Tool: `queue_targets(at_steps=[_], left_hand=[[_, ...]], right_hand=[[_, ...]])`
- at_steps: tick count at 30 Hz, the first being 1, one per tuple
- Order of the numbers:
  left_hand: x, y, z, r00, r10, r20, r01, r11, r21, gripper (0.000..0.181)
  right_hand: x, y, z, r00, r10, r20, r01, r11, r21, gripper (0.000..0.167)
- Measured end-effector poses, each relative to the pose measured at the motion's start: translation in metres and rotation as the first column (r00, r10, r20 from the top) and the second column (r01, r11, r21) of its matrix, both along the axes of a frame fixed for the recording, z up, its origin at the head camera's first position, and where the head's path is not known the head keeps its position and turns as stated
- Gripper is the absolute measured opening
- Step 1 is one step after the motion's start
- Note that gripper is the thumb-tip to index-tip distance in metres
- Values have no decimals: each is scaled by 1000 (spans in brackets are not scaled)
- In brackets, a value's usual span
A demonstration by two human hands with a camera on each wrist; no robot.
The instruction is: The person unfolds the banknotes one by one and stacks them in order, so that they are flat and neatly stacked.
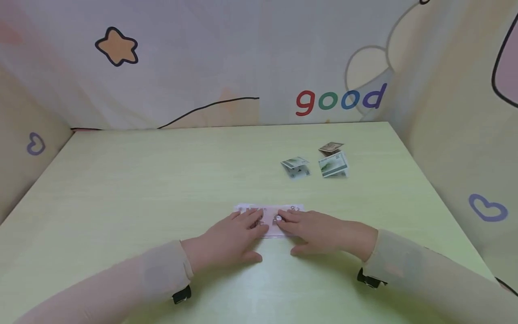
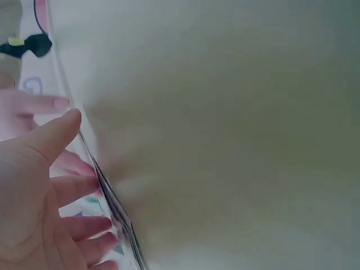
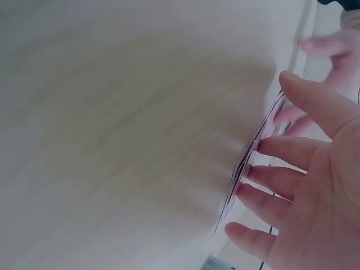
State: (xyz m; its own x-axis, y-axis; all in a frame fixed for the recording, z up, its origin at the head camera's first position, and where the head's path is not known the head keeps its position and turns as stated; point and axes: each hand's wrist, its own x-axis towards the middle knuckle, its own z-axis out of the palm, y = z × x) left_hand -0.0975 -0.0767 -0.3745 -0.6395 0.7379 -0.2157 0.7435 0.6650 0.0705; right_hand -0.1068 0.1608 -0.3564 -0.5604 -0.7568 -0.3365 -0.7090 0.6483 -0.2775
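Note:
A thin stack of pinkish banknotes (image 1: 268,214) lies flat on the table in front of me. My left hand (image 1: 228,238) rests on its left part, fingers fairly straight and thumb spread toward me. From the other side my right hand (image 1: 319,231) lies on the right part with fingers extended. Both wrist views show the layered edge of the banknotes (image 2: 120,212) (image 3: 243,160) under the fingertips, slightly uneven and a little lifted in places. The hands cover much of the top note.
Toward the back right of the pale table (image 1: 141,180) stand two green folded banknotes (image 1: 295,167) (image 1: 334,164). A brownish folded banknote (image 1: 331,147) is just behind them. Printed cloth walls (image 1: 182,63) border the table at the back and sides.

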Motion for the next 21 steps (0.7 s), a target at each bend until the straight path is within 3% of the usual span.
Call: queue_targets(at_steps=[5, 14, 21], left_hand=[[9, 0, 1, 999, 17, 50, -17, 1000, 5, 69], [9, 4, 6, 999, -10, 44, 13, 998, -63, 68], [10, 5, 9, 996, 2, 85, 3, 998, -67, 71]], right_hand=[[2, 1, 1, 999, -15, -30, 15, 1000, -5, 66], [5, -5, -1, 996, -22, -86, 24, 999, 24, 66], [4, -7, -3, 992, -10, -125, 15, 999, 40, 61]])
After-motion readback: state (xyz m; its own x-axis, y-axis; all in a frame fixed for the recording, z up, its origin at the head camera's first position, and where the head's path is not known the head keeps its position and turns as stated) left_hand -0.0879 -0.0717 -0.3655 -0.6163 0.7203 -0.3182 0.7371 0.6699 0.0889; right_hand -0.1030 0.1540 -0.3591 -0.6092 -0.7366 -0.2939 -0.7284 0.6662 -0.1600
